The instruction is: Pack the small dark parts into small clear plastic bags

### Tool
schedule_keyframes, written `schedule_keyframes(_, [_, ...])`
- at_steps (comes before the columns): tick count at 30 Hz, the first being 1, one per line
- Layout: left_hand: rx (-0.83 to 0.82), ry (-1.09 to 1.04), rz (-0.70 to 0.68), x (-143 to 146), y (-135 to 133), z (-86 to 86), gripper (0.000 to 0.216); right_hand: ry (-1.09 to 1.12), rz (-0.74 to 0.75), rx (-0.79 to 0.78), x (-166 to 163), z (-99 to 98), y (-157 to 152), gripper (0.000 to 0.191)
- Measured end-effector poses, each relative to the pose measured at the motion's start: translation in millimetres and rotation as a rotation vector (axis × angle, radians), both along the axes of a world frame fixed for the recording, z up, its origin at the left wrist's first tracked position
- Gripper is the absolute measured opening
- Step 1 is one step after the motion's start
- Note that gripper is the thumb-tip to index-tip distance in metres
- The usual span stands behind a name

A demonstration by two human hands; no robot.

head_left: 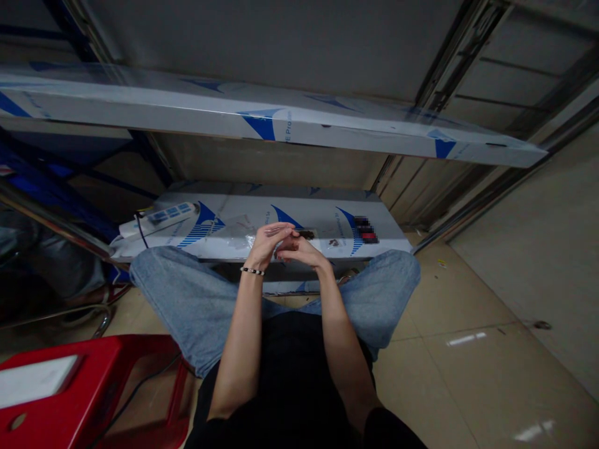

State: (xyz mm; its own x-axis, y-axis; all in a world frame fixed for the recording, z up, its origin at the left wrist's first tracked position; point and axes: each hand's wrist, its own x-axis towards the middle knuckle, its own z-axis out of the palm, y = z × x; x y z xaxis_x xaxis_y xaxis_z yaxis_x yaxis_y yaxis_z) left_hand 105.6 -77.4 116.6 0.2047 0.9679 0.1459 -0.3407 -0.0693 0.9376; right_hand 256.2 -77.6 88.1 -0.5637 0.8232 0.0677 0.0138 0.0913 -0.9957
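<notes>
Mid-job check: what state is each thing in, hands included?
Bare left hand: fingers bent towards the right hand, grip unclear.
Bare right hand: fingers bent towards the left, grip unclear.
Black-and-white beaded bracelet: worn, left wrist.
White, blue-printed lower shelf: film on.
White, blue-printed upper shelf: film on.
Red plastic stool: upright, loaded.
White rectangular slab: lying flat on the stool.
</notes>
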Motion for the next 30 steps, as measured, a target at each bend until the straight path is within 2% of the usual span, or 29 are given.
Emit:
schedule_keyframes(8, [-0.012,0.016,-0.001,-1,2,8.4,0.037,0.068,-0.058,-0.014,-4,11.0,2,0.034])
schedule_keyframes(17, [0.028,-0.046,-0.005,-2,4,16.1,0.034,0.038,0.020,-0.013,10,25.0,4,0.041])
schedule_keyframes(22, [0.032,-0.065,-0.022,1,6,22.5,0.033,0.021,0.053,0.023,15,31.9,5,0.039])
schedule_keyframes(30, [0.042,-0.015,-0.023,4,5,28.0,0.035,0.014,0.081,0.043,10,27.9,8,0.035])
